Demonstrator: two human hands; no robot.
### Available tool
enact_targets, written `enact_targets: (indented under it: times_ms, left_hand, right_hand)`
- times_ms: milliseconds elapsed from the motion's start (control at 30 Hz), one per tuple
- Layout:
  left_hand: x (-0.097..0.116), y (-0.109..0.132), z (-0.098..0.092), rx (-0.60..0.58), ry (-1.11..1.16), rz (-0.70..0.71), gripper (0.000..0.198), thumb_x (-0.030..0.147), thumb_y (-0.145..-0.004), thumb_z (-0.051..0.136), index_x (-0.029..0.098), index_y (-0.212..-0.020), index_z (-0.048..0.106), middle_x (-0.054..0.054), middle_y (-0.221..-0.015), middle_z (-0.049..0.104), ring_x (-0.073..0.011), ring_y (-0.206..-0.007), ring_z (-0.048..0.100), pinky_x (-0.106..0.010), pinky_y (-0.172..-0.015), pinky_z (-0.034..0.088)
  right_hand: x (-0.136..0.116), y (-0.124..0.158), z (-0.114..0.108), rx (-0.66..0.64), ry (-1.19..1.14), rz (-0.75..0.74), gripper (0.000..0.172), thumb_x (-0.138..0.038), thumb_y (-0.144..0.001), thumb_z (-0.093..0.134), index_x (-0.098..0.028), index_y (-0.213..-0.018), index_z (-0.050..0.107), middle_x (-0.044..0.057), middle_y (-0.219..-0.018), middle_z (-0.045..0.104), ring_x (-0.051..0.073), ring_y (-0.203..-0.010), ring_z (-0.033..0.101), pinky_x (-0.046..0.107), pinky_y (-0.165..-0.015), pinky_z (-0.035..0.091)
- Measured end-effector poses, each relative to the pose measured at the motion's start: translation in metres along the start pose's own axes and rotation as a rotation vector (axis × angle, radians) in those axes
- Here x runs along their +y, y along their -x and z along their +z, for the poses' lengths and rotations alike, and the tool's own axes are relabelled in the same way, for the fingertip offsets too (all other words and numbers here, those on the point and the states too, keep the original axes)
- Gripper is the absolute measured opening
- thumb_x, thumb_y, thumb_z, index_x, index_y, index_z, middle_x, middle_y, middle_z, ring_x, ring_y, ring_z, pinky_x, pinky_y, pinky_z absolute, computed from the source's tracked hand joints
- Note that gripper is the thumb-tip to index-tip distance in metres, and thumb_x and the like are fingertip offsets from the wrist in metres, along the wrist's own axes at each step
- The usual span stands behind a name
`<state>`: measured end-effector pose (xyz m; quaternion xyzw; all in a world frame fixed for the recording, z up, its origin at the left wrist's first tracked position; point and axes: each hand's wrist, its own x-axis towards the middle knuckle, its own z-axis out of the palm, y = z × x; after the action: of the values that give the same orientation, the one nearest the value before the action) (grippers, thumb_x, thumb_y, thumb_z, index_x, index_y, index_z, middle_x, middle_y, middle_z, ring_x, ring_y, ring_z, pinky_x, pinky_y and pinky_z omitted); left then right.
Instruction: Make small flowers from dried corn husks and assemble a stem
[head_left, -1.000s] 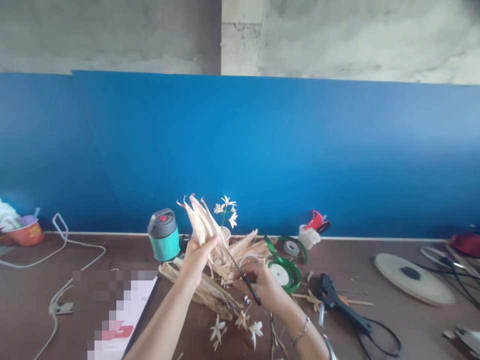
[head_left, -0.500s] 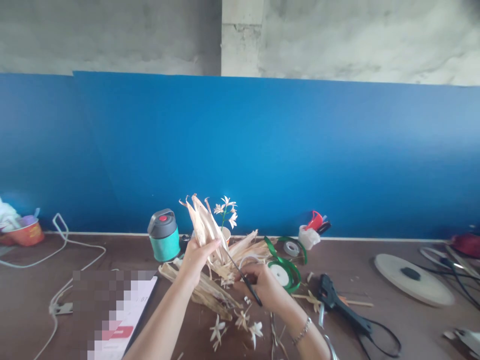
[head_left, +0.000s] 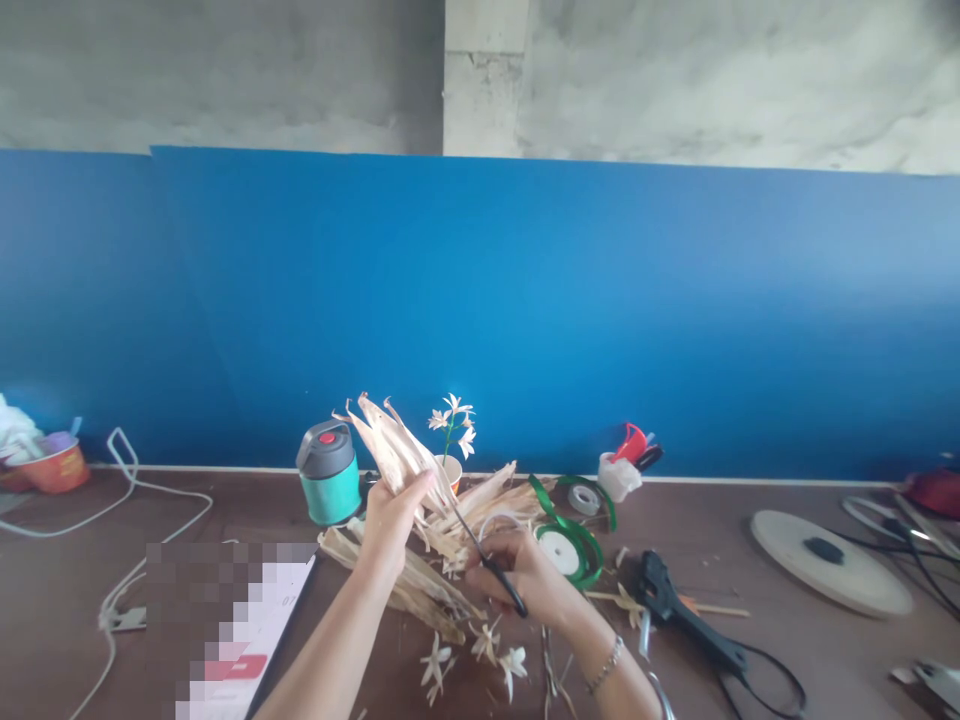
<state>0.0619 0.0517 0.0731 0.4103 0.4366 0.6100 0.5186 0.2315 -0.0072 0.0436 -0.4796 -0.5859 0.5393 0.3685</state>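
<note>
A teal insulated flask with a grey lid [head_left: 328, 486] stands at the left on the brown table [head_left: 750, 640]. Just right of it, the left hand [head_left: 390, 522] closes its fingers around a pale dried corn husk [head_left: 391, 450], whose long axis rises up and to the left. The right hand [head_left: 517, 575] grips black-handled scissors [head_left: 491, 564], blades angled up-left toward the husk's base, nearer that hand. A green ribbon spool [head_left: 566, 545] lies beyond.

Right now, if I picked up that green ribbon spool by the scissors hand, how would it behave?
The ribbon spool lies flat on the table, so it probably won't roll until tipped on edge. Loose green ribbon loops trail off it, so the tail would likely flop and drag behind. It looks thin, mostly ribbon on a white core, so probably light.
</note>
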Motion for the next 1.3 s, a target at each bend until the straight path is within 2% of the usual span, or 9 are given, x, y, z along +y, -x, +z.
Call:
enact_targets:
  times_ms: [167, 367, 600, 733, 1033, 1200, 1300]
  left_hand:
    - [-0.003, 0.002, 0.002, -0.016, 0.021, -0.006, 0.038, 0.031, -0.060, 0.078, 0.011, -0.092, 0.071, -0.010, -0.089, 0.075, -0.0263, -0.089, 0.068, -0.031, -0.076, 0.051]
    - [-0.006, 0.002, 0.003, -0.045, 0.042, -0.039, 0.037, 0.033, -0.060, 0.078, 0.011, -0.089, 0.071, -0.010, -0.085, 0.075, -0.0266, -0.086, 0.068, -0.032, -0.075, 0.051]
    - [-0.008, 0.003, 0.006, 0.010, 0.094, -0.027, 0.038, 0.031, -0.058, 0.080, 0.011, -0.090, 0.071, -0.010, -0.084, 0.075, -0.0254, -0.084, 0.069, -0.031, -0.074, 0.051]
    - [-0.008, 0.004, 0.006, 0.019, 0.098, -0.031, 0.037, 0.030, -0.060, 0.078, 0.011, -0.091, 0.071, -0.009, -0.085, 0.075, -0.0246, -0.085, 0.068, -0.031, -0.075, 0.051]
    - [-0.014, 0.005, 0.008, 0.046, 0.145, 0.004, 0.037, 0.031, -0.060, 0.079, 0.010, -0.088, 0.071, -0.010, -0.084, 0.074, -0.0240, -0.083, 0.068, -0.029, -0.072, 0.050]
    - [-0.015, 0.010, 0.013, 0.098, 0.186, 0.000, 0.038, 0.031, -0.058, 0.079, 0.009, -0.088, 0.070, -0.009, -0.083, 0.074, -0.0237, -0.081, 0.067, -0.029, -0.071, 0.050]
    - [-0.016, 0.016, 0.018, 0.122, 0.223, -0.003, 0.037, 0.030, -0.060, 0.078, 0.011, -0.091, 0.070, -0.009, -0.087, 0.074, -0.0245, -0.085, 0.067, -0.030, -0.073, 0.051]
  right_hand:
    - [-0.001, 0.001, 0.000, 0.007, 0.004, 0.016, 0.026, -0.036, -0.064, 0.075, -0.014, -0.073, 0.066, -0.006, -0.040, 0.048, 0.006, -0.033, 0.043, 0.015, -0.033, 0.029]
    - [-0.001, 0.000, -0.001, 0.020, 0.029, 0.021, 0.027, -0.036, -0.062, 0.076, -0.014, -0.075, 0.067, -0.005, -0.042, 0.050, 0.006, -0.033, 0.043, 0.015, -0.033, 0.030]
    - [0.001, -0.001, 0.000, 0.029, -0.009, -0.015, 0.026, -0.035, -0.061, 0.077, -0.013, -0.070, 0.066, -0.007, -0.038, 0.044, 0.005, -0.031, 0.036, 0.015, -0.031, 0.025]
    - [0.005, -0.003, 0.000, 0.052, 0.022, -0.072, 0.024, -0.034, -0.062, 0.076, -0.013, -0.069, 0.066, -0.006, -0.041, 0.047, 0.005, -0.032, 0.036, 0.016, -0.032, 0.024]
    - [0.001, -0.002, 0.002, 0.119, 0.078, -0.091, 0.022, -0.032, -0.060, 0.077, -0.013, -0.066, 0.066, -0.005, -0.045, 0.047, 0.005, -0.038, 0.038, 0.016, -0.035, 0.027]
    - [0.000, -0.001, 0.004, 0.123, 0.032, -0.027, 0.024, -0.034, -0.061, 0.075, -0.014, -0.068, 0.065, -0.008, -0.037, 0.042, 0.005, -0.031, 0.033, 0.016, -0.031, 0.023]
    - [0.000, -0.002, 0.006, 0.127, 0.001, -0.051, 0.022, -0.032, -0.062, 0.074, -0.014, -0.068, 0.065, -0.007, -0.037, 0.043, 0.005, -0.030, 0.035, 0.016, -0.031, 0.023]
